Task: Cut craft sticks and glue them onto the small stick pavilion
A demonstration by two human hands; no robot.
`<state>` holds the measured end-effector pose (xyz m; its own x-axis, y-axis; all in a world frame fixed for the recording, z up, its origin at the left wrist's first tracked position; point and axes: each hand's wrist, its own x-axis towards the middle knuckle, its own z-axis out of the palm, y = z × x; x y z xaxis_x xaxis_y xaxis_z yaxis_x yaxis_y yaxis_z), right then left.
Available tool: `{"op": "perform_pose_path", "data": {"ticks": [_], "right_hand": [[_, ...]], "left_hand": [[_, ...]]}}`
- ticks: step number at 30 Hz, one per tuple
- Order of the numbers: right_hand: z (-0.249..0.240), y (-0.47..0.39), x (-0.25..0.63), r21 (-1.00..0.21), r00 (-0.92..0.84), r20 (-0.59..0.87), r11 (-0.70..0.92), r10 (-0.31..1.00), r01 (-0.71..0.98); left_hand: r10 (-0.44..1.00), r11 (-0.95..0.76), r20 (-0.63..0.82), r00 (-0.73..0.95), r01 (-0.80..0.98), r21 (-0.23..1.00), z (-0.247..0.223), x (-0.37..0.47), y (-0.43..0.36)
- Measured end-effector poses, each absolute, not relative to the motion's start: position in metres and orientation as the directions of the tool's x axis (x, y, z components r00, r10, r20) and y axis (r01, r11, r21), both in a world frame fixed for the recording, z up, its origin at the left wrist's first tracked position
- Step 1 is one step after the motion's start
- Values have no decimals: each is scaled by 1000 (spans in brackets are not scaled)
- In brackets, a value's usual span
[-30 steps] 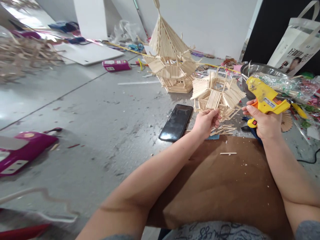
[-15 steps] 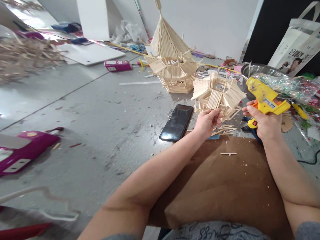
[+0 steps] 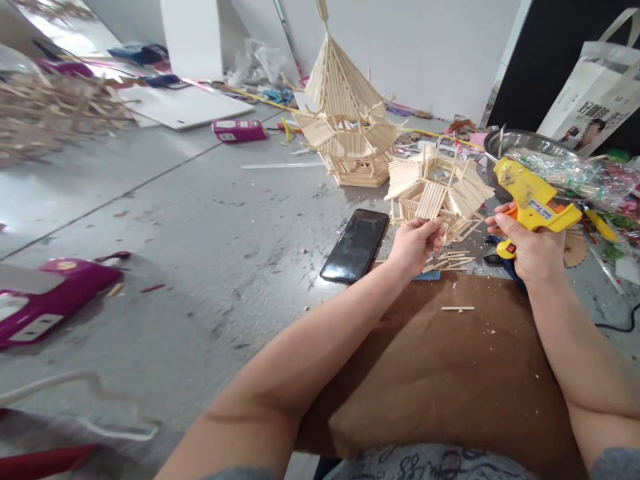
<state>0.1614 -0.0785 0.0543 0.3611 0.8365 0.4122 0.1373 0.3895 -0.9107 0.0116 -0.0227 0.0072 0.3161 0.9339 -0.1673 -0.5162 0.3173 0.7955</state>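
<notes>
My left hand [image 3: 414, 247] is pinched at the near lower edge of a small wooden-stick structure [image 3: 434, 193]; whether a stick or the structure itself is between the fingertips is too small to tell. My right hand [image 3: 535, 248] is wrapped round a yellow glue gun [image 3: 531, 197], its nozzle side up and left beside the structure. Loose short sticks [image 3: 453, 261] lie just below my left hand, partly over a blue piece. One more stick [image 3: 458, 309] rests on the brown sheet [image 3: 450, 373]. Behind stands a taller stick tower [image 3: 345, 133] with a pointed roof.
A black phone [image 3: 354, 245] lies left of my left hand. Purple power strips [image 3: 240, 131] are at the back and left. A metal bowl [image 3: 530, 139] with wrapped sticks, a white bag [image 3: 590, 93] and dark-handled tools [image 3: 500, 252] are on the right.
The whole view has shifted very slightly, with the scene a little further right. Both hands keep nearly the same pose and hold.
</notes>
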Motion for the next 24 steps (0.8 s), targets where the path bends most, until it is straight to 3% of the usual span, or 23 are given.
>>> {"op": "perform_pose_path", "data": {"ticks": [15,24], "right_hand": [[58,-80,158,-919,382,394,362,836,154],[63,-81,163,-902,362,432,390,826,186]], "left_hand": [[932,318,-178,315,-479,818,5,9,-26],[891,343,-217,398,-278,897,-3,-10,-38]]}}
